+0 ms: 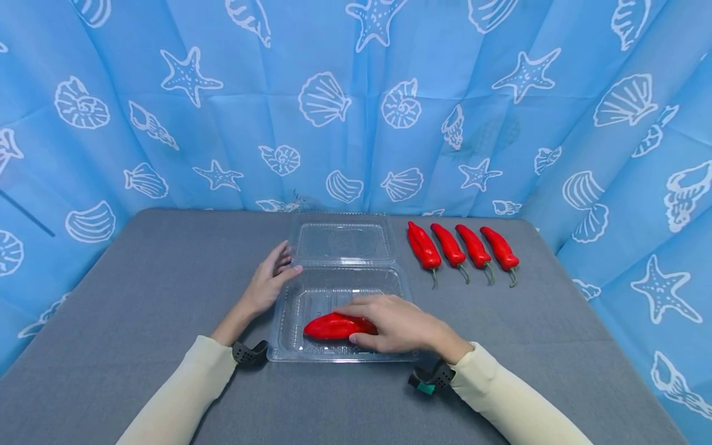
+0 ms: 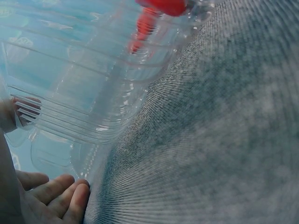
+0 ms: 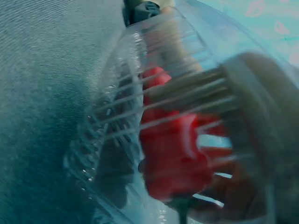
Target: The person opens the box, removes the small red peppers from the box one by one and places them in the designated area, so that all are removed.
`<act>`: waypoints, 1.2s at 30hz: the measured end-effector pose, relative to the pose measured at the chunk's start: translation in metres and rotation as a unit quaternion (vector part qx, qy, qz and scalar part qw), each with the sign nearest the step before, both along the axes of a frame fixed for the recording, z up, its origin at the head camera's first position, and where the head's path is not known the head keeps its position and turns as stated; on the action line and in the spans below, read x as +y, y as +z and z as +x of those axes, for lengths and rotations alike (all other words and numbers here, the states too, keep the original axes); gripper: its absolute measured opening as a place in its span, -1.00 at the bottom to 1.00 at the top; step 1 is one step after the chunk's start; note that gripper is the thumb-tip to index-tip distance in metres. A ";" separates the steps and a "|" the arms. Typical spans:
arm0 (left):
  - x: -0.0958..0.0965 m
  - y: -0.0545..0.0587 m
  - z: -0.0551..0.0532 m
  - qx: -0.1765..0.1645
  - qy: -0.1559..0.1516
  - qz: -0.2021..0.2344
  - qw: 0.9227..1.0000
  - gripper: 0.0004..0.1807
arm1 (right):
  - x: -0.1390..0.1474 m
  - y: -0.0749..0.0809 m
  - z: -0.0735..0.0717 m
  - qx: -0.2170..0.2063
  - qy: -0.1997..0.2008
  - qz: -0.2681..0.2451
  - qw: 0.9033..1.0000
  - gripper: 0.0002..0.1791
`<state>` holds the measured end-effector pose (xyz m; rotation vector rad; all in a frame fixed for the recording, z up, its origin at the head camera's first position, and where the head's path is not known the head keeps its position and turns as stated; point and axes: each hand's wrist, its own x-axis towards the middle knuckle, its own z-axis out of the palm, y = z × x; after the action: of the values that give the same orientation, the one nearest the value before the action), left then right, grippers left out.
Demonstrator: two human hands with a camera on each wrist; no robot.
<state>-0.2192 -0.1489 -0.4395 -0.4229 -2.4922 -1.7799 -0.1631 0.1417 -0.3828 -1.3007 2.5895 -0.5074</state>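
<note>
A long red pepper (image 1: 332, 326) lies crosswise low in the near half of a clear plastic clamshell container (image 1: 289, 309). My right hand (image 1: 389, 322) grips its right part, fingers over the top and thumb along the near side. Through the blurred plastic wall in the right wrist view, the pepper (image 3: 173, 154) shows its green stem (image 3: 183, 207). At the container's left side, my left hand (image 1: 269, 281) touches the rim near the hinge with its thumb. Its other fingers (image 2: 56, 189) extend loosely outside the wall. The transparent lid (image 1: 342, 241) lies folded back, away from me.
Several more red peppers (image 1: 424, 247) lie in a row right of the lid, stems towards me. Grey cloth covers the table (image 1: 167, 272). A blue curtain (image 1: 233, 123) with shells and starfish hangs behind it and along the sides.
</note>
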 end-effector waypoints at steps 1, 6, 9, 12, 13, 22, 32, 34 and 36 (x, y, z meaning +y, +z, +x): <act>0.000 0.000 0.000 0.000 0.000 0.001 1.000 -0.15 | 0.000 0.001 0.000 -0.009 -0.005 -0.003 1.000 -0.41; 0.000 -0.001 -0.001 0.001 0.000 0.007 1.000 -0.16 | 0.001 0.001 -0.001 -0.047 -0.015 -0.036 0.998 -0.47; 0.000 -0.001 -0.001 0.001 0.000 0.010 1.000 -0.16 | 0.002 0.001 -0.002 -0.052 -0.004 -0.043 0.998 -0.50; 0.000 -0.001 -0.001 0.002 -0.001 0.011 1.000 -0.16 | 0.001 0.001 -0.003 -0.055 0.011 -0.043 0.997 -0.48; 0.000 -0.001 -0.001 0.003 0.000 0.009 1.000 -0.16 | 0.001 0.001 -0.003 -0.056 0.017 -0.045 0.997 -0.46; 0.000 -0.001 0.000 0.001 0.001 0.003 1.000 -0.16 | 0.002 0.001 -0.006 -0.104 0.030 -0.098 0.989 -0.49; 0.000 -0.001 0.000 -0.002 0.003 -0.003 1.000 -0.15 | 0.008 0.007 -0.011 -0.164 -0.014 -0.243 0.956 -0.48; 0.000 -0.001 0.000 -0.002 0.003 -0.006 1.000 -0.16 | 0.010 0.011 -0.011 -0.180 -0.032 -0.262 0.948 -0.46; -0.001 -0.002 0.000 -0.001 0.003 -0.009 1.000 -0.16 | 0.013 0.014 -0.011 -0.191 -0.043 -0.280 0.940 -0.45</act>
<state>-0.2196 -0.1495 -0.4413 -0.4141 -2.5094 -1.7568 -0.1742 0.1545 -0.3683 -1.0786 2.2507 -1.4376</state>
